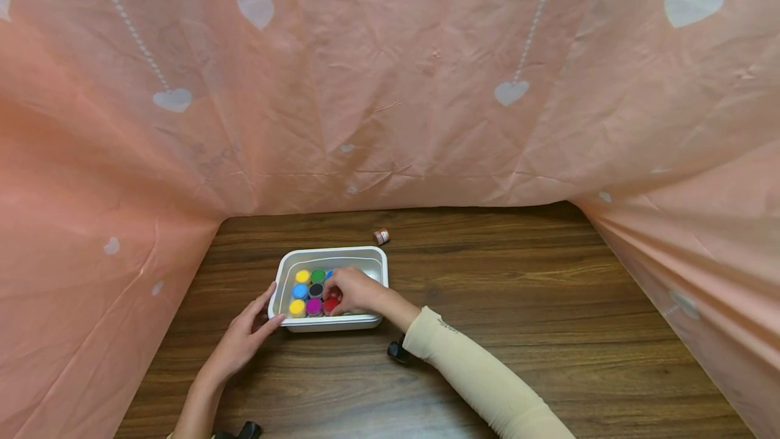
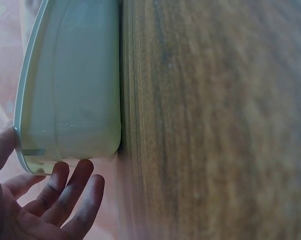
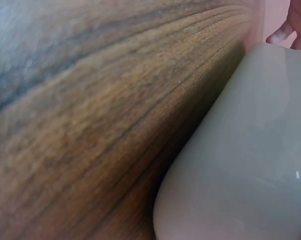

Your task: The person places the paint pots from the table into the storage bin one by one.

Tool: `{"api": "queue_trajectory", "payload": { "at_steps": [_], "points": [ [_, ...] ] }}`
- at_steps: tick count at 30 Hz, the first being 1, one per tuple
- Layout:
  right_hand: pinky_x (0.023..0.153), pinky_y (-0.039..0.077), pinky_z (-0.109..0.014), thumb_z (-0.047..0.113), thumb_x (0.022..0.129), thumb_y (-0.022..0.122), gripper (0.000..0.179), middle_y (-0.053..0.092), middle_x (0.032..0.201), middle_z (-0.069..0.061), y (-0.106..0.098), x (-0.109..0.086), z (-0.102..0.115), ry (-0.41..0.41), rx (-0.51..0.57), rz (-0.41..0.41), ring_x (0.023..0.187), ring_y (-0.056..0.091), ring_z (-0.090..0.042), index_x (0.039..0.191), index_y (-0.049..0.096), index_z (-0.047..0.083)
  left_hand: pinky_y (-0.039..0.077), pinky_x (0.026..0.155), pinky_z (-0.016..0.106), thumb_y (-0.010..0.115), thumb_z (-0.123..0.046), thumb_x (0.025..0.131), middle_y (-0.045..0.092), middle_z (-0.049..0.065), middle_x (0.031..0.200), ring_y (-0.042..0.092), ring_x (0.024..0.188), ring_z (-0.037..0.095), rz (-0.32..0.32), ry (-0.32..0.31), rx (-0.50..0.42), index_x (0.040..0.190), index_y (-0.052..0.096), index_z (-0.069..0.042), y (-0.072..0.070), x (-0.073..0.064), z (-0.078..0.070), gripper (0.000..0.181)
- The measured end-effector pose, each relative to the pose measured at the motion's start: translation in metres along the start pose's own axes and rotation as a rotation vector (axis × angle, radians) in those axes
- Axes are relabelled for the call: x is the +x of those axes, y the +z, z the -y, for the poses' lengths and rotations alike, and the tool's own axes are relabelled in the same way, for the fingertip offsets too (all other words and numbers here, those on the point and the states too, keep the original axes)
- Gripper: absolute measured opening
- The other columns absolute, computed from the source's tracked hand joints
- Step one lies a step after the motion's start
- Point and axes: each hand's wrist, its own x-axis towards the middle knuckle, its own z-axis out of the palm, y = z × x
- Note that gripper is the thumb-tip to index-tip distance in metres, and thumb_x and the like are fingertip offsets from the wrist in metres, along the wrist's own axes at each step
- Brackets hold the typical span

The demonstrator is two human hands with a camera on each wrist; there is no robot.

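A white rectangular tub (image 1: 372,259) stands on the wooden table. Inside its left part sit several small jars with coloured lids, among them a yellow-lidded jar (image 1: 296,307), a purple-lidded jar (image 1: 313,306) and a black-lidded jar (image 1: 315,290). My right hand (image 1: 353,289) reaches in over the right rim, fingers curled at a red-lidded jar (image 1: 330,305), which they appear to pinch and partly hide. At the tub's left end my left hand (image 1: 246,330) touches the rim and outer wall with spread, relaxed fingers (image 2: 80,175). The right wrist view shows mainly the tub's outer wall (image 3: 240,150).
Behind the tub, a small jar (image 1: 381,236) with a reddish lid and white label lies on the table (image 1: 518,303). Pink cloth (image 1: 414,120) with white hearts hangs at the back and both sides. Black wrist pieces (image 1: 397,351) show near the forearms.
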Motion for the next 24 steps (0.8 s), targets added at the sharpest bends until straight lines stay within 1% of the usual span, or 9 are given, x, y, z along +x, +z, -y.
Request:
{"api": "queue_trajectory", "payload": {
  "at_steps": [6,12,14,17,19,21,24],
  "points": [
    [0.075,0.041,-0.014,0.028,0.075,0.095,0.028,0.063,0.088,0.006,0.0,0.0,0.0,0.004,0.003,-0.006,0.081,0.051,-0.001,0.096,0.079,0.018,0.048,0.101,0.026,0.061,-0.042,0.104,0.041,0.02,0.162,0.053,0.134,0.031,0.002,-0.007,0.001,0.165,0.029,-0.019,0.0,0.0,0.0,0.072],
    [0.074,0.041,-0.013,0.025,0.075,0.096,0.027,0.064,0.087,0.006,-0.001,0.0,0.0,0.005,0.023,-0.006,0.079,0.052,0.0,0.093,0.079,0.016,0.046,0.104,0.027,0.061,-0.042,0.105,0.041,0.02,0.162,0.051,0.137,0.031,-0.002,-0.008,0.018,0.165,0.029,-0.019,0.0,-0.001,0.0,0.072],
    [0.074,0.042,-0.012,0.025,0.075,0.096,0.027,0.065,0.086,0.006,-0.002,0.0,0.0,0.004,0.038,-0.01,0.078,0.052,0.0,0.093,0.079,0.016,0.046,0.105,0.03,0.06,-0.042,0.105,0.039,0.02,0.163,0.05,0.138,0.032,-0.001,-0.01,0.019,0.165,0.029,-0.018,0.0,-0.001,-0.001,0.072],
    [0.073,0.043,-0.013,0.022,0.075,0.096,0.028,0.067,0.085,0.003,-0.006,-0.002,-0.001,0.009,0.1,-0.017,0.076,0.052,0.001,0.095,0.079,0.014,0.047,0.106,0.034,0.06,-0.043,0.105,0.038,0.02,0.163,0.049,0.139,0.032,0.001,-0.015,0.016,0.165,0.028,-0.018,0.0,-0.001,-0.002,0.073],
    [0.072,0.044,-0.013,0.018,0.075,0.095,0.027,0.069,0.086,-0.001,-0.01,-0.003,-0.002,0.007,0.159,-0.029,0.075,0.053,0.0,0.096,0.079,0.011,0.047,0.106,0.034,0.06,-0.042,0.105,0.039,0.02,0.163,0.05,0.138,0.032,0.001,-0.016,0.01,0.165,0.028,-0.018,0.0,-0.001,-0.003,0.073],
    [0.071,0.046,-0.014,0.015,0.076,0.094,0.027,0.07,0.088,-0.005,-0.016,-0.004,-0.005,0.0,0.208,-0.052,0.075,0.055,-0.001,0.098,0.079,0.009,0.048,0.104,0.031,0.061,-0.042,0.105,0.039,0.021,0.162,0.051,0.136,0.032,0.0,-0.016,0.005,0.165,0.028,-0.018,0.0,-0.001,-0.003,0.073],
    [0.07,0.048,-0.014,0.011,0.08,0.091,0.027,0.07,0.092,-0.011,-0.029,-0.006,-0.012,-0.029,0.259,-0.101,0.078,0.063,-0.01,0.103,0.079,0.005,0.048,0.103,0.03,0.061,-0.042,0.105,0.04,0.021,0.162,0.052,0.135,0.032,0.002,-0.016,0.002,0.165,0.028,-0.018,0.0,-0.001,-0.003,0.073]
  ]
}}
